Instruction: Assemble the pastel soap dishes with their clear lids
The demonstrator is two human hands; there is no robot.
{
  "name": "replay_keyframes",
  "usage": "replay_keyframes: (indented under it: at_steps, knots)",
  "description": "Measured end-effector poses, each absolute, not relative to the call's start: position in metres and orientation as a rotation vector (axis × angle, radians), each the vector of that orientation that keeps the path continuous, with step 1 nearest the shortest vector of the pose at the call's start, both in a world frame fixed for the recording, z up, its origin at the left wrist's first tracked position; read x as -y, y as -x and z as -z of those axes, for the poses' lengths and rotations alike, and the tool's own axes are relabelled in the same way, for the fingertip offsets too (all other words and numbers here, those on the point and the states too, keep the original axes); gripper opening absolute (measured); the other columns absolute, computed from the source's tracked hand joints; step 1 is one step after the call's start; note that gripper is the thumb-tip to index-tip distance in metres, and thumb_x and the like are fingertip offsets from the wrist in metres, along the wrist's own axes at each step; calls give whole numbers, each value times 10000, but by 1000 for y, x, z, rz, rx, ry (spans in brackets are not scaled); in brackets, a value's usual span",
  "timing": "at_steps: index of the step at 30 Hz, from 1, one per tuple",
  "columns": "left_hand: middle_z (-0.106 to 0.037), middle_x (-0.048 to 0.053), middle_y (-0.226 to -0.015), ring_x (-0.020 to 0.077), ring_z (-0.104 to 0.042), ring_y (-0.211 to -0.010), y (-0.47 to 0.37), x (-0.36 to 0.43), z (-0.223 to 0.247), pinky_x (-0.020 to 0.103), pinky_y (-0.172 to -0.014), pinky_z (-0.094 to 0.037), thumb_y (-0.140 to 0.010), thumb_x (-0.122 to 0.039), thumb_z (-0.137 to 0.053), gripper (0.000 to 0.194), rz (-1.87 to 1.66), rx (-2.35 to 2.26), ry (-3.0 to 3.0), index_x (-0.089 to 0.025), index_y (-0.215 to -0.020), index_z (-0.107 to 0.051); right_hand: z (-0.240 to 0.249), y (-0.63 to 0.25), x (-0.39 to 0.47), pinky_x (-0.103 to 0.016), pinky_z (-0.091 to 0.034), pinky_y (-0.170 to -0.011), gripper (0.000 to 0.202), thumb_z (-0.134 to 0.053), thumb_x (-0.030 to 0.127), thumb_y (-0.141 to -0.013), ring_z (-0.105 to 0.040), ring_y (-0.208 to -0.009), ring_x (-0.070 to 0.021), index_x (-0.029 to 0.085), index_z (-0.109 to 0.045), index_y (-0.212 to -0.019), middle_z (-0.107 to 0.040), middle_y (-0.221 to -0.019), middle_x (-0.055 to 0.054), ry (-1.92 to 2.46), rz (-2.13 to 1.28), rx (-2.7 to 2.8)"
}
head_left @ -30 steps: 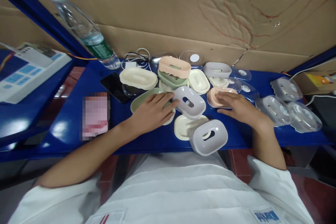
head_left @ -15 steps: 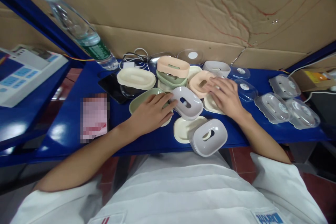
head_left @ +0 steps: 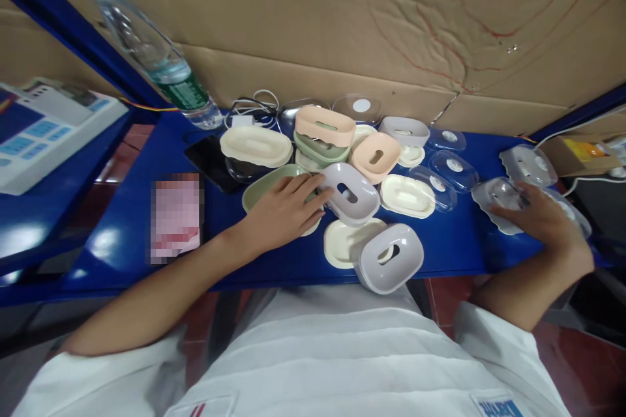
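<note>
My left hand (head_left: 286,208) lies with its fingers stretched out over a green oval tray (head_left: 264,192). Its fingertips touch the near-left rim of a grey oval shell (head_left: 350,208) with a slot in its base. At the right, my right hand (head_left: 550,218) has thumb and fingers around a grey box with a clear lid (head_left: 499,199), still at table level. A second grey shell (head_left: 391,273) leans on a cream oval lid (head_left: 340,244) at the front edge. Behind these are a peach shell (head_left: 376,156), a stacked peach shell (head_left: 325,124) and a cream lid (head_left: 407,195).
Several clear lids (head_left: 454,169) lie right of the middle. Another clear-lidded box (head_left: 528,163) stands behind my right hand, near a cardboard box (head_left: 581,155). A water bottle (head_left: 166,71), phone (head_left: 210,159) and cable (head_left: 264,104) occupy the left. Cardboard (head_left: 293,26) walls the back.
My right hand has left the peach shell and moved right to the clear-lidded grey box. The cream lid and clear lid it covered now show. My left hand stays in place.
</note>
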State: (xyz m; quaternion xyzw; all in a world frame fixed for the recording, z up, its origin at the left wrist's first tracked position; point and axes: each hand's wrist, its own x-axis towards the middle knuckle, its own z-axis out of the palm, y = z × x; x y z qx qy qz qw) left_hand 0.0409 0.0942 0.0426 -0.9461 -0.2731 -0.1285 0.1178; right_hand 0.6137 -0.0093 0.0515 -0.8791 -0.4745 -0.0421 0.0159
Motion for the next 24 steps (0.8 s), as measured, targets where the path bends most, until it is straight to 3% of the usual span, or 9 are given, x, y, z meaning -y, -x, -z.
replay_keyframes:
  at_steps: [3,6,8,11,14,18,22,24]
  knots:
    - [-674,158,-1481,334,-662,-1325,-41,-94,-43,466,-1044,-583,-1104,-310,-567,355,393,811,2781,-201,-1414,-699,-55,-588,16,-527,-575,-1090,934,-772,756,-729,-679,-1344,-414,297,-592,-1523,-695,-1478,-169,2469,-53,1468]
    - [-666,161,-1491,339,-650,-1336,-41,-94,-44,474,-1048,-579,-1099,-307,-570,363,390,823,2801,-198,-1423,-693,-70,-565,8,-513,-571,-1088,811,-756,759,-803,-687,-1338,-370,366,-593,-1494,-708,-1450,-147,2196,131,1462]
    - [-658,160,-1503,340,-641,-1347,-41,-94,-44,479,-1058,-573,-1095,-302,-571,371,373,835,2820,-208,-1436,-685,-79,-550,-11,-507,-581,-1073,812,-745,761,-842,-673,-1357,-357,345,-577,-1519,-672,-1496,-161,2018,205,1555]
    - [-654,155,-1506,329,-636,-1355,-41,-94,-44,469,-1079,-557,-1090,-300,-575,377,360,853,2828,-227,-1447,-674,-83,-518,-57,-508,-589,-1088,870,-711,763,-899,-638,-1403,-355,260,-520,-1583,-587,-1592,-194,1714,21,1824]
    - [-656,159,-1501,329,-638,-1346,-40,-95,-42,457,-1073,-552,-1094,-303,-569,379,366,834,2812,-215,-1448,-669,-78,-477,-107,-578,-428,-1263,769,-654,685,-993,-519,-1530,-367,252,-492,-1608,-544,-1651,-168,1500,-3,2214]
    - [-653,159,-1509,343,-641,-1332,-40,-95,-42,472,-1073,-552,-1086,-299,-585,383,376,824,2812,-204,-1446,-674,-81,-444,-137,-650,-306,-1291,551,-519,573,-1097,-433,-1586,-383,282,-551,-1565,-491,-1705,-126,1510,284,2420]
    - [-664,159,-1493,335,-644,-1332,-40,-94,-43,461,-1056,-561,-1104,-311,-559,369,372,819,2796,-198,-1434,-682,-86,-468,-100,-621,-435,-1185,529,-453,545,-1114,-595,-1422,-408,216,-633,-1487,-641,-1545,-186,1809,363,2273]
    - [-661,160,-1495,328,-648,-1329,-41,-94,-43,454,-1049,-565,-1115,-320,-541,369,366,810,2789,-196,-1434,-681,-77,-499,-67,-661,-473,-1148,545,-454,603,-1087,-628,-1388,-425,275,-634,-1482,-664,-1518,-166,1985,307,2198]
